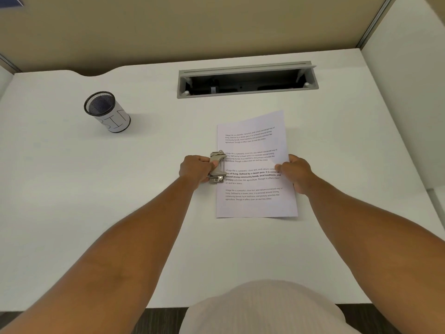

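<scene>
1. Head camera: we see a small grey metal hole punch [218, 167] sitting on the left long edge of a white printed sheet of paper [255, 145]. It is about midway along that edge, with its mouth over the margin.
2. The hole punch's long axis runs parallel to the sheet's left edge, pointing away from the person. The sheet itself spreads out to the right of it.
3. The left hand [196, 168] comes in from the left of the sheet and grips the hole punch, its fingers curled round the lever. We cannot see where the thumb lies.
4. The right hand [295, 171] is at the sheet's right edge, straight across from the hole punch. Its thumb lies on top of the paper and its fingers curl at the edge, pinching it.
5. We judge that the coming move is a downward squeeze by the left hand, which is already on the tool. The right hand has to keep the sheet pushed leftward into the throat. We cannot tell whether the edge is fully home.
6. The sheet lies flat on a white desk [144, 201].
7. Well apart from the sheet, to its far left, stands a black mesh cup [107, 112] with a white label lettered BIN.
8. Beyond the sheet's far edge is an open grey cable slot [248, 79].
</scene>
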`<state>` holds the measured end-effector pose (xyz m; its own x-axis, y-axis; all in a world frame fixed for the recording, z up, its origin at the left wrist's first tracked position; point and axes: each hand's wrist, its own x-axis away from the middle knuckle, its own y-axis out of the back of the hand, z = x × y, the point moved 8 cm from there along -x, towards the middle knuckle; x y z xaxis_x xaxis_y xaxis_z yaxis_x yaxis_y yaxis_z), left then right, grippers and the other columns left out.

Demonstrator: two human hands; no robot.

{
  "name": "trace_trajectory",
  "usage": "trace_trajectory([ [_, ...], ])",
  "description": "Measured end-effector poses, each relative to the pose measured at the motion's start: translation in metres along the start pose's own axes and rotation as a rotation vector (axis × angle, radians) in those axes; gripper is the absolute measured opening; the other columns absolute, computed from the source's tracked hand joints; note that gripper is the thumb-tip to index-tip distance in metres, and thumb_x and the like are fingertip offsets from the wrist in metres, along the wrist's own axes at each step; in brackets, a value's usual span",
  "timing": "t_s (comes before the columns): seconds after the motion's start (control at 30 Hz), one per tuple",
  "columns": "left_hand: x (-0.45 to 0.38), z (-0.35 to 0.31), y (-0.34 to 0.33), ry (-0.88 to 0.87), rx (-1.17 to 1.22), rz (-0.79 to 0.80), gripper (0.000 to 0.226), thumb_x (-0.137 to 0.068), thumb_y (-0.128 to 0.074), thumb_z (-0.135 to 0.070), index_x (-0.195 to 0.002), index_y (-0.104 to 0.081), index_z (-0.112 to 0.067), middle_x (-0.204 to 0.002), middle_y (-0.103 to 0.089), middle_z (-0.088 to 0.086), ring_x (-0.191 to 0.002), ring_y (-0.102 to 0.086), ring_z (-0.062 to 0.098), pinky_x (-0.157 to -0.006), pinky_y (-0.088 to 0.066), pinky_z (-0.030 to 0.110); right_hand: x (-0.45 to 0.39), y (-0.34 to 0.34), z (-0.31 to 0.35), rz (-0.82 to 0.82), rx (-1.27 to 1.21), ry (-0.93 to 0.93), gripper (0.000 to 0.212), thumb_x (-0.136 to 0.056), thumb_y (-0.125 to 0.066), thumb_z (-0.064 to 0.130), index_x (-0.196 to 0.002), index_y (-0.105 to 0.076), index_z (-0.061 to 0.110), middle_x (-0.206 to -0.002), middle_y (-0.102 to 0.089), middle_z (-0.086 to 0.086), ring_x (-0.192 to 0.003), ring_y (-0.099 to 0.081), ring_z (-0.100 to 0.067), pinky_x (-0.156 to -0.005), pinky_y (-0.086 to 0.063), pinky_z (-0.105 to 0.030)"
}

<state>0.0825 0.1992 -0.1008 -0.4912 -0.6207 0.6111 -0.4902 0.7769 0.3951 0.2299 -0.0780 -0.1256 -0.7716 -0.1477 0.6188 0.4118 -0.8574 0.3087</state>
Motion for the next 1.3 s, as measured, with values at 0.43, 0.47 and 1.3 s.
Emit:
trace_trajectory([
  [0.43,-0.002,-0.005,-0.005,0.057,-0.036,0.104,0.032,-0.083,-0.079,-0.019,-0.106,-0.07,0.001,-0.09,-0.069,0.009,-0.079,-0.065,0.02,-0.071,-0.059,0.033,0.0,0.0,0.004,0.002,-0.004,0.015,0.021,-0.083,-0.062,0.006,-0.098,-0.066,0.021,-0.096,-0.068,0.001,-0.08,-0.065,-0.017,-0.073,-0.052,-0.03],
  [0.47,-0.002,-0.005,-0.005,0.061,-0.035,0.104,0.032,-0.083,-0.079,-0.019,-0.107,-0.07,0.0,-0.091,-0.069,0.009,-0.079,-0.066,0.02,-0.073,-0.06,0.034,0.0,0.0,0.004,0.001,-0.001,0.017,0.021,-0.083,-0.062,0.006,-0.097,-0.066,0.021,-0.096,-0.068,0.001,-0.08,-0.065,-0.018,-0.074,-0.053,-0.03],
  [1.3,0.004,-0.043,0.002,-0.165,-0.248,-0.088,0.058,-0.078,-0.075,-0.049,-0.127,-0.062,-0.02,-0.131,-0.062,-0.003,-0.119,-0.058,0.02,-0.099,-0.05,0.038,0.008,0.044,0.019,-0.106,-0.068,0.057,0.019,-0.081,-0.06,0.005,-0.096,-0.065,0.017,-0.087,-0.065,0.003,-0.074,-0.061,-0.016,-0.065,-0.049,-0.026],
])
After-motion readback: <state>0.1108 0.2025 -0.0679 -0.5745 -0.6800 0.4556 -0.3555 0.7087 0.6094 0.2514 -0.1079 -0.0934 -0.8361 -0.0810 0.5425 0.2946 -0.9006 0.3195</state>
